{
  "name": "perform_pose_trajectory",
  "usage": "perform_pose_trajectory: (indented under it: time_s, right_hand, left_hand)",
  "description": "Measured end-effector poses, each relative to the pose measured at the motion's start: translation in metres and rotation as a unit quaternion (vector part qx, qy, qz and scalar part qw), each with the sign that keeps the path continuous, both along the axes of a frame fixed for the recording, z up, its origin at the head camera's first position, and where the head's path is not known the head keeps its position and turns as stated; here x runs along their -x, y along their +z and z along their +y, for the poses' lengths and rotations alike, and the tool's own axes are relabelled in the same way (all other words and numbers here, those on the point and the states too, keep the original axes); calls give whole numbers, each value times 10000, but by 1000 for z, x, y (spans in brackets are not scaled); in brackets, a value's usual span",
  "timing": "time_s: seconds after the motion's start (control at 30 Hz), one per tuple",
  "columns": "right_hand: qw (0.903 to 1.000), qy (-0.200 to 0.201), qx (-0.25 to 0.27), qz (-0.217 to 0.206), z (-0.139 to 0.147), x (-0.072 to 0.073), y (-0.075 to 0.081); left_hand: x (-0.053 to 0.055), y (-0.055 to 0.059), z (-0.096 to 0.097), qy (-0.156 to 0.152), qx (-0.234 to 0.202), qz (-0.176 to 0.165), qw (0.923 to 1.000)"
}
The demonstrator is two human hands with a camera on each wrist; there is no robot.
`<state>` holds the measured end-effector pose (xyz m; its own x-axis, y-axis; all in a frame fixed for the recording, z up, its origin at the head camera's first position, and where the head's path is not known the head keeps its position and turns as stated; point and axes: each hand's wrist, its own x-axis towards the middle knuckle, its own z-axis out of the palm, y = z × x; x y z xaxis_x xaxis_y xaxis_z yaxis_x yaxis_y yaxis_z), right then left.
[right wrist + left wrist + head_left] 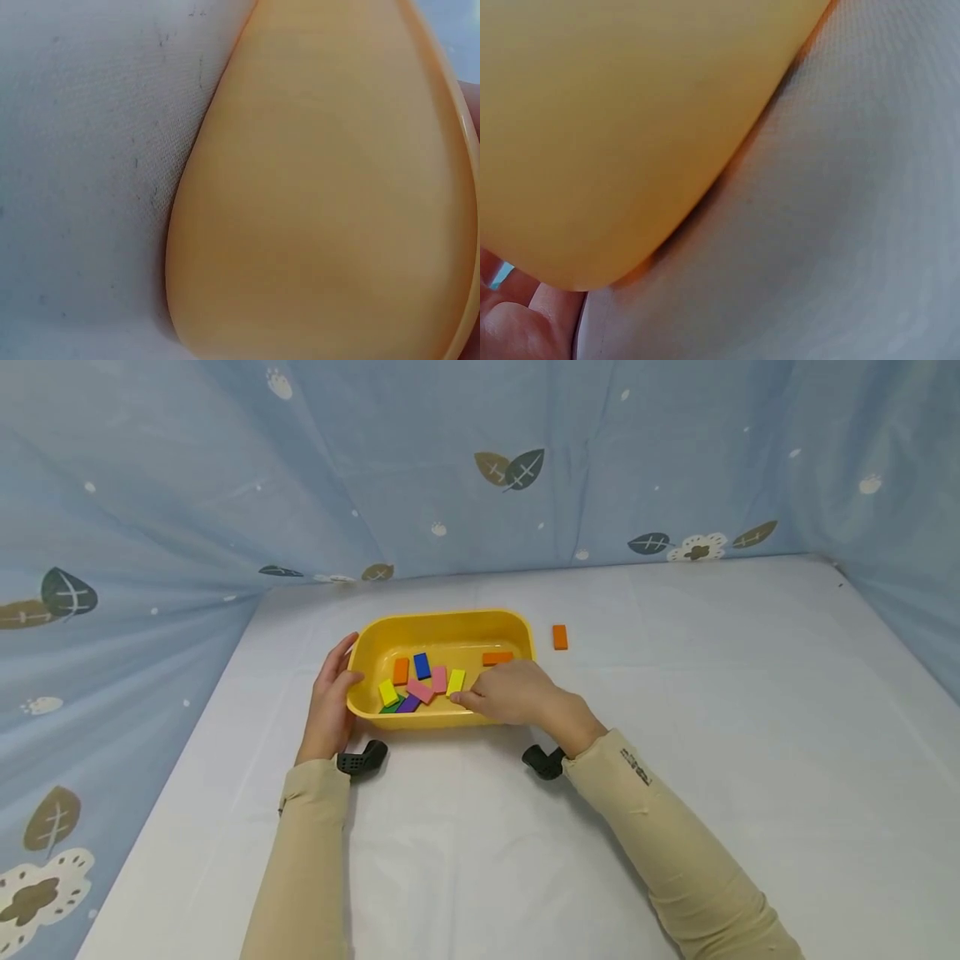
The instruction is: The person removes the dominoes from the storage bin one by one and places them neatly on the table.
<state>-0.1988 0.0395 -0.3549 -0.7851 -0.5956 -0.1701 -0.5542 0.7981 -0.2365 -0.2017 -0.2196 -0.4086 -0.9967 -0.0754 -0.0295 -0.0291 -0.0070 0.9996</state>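
Blue leaf-printed cloth (420,510) hangs behind and on both sides of a white tabletop (735,710).

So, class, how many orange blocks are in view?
3: one orange block in the left half of the yellow tub, a second block in its right half beyond the right hand, and a third block on the white cloth. The hand may hide more.
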Motion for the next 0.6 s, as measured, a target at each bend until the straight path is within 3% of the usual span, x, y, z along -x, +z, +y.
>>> perform_pose_trajectory:
  time_s: [0.6]
  right_hand:
    - [9895, 463, 1017, -922, 10, 7, 6]
  left_hand:
    - [-1, 1, 0, 47, 88, -71, 9999]
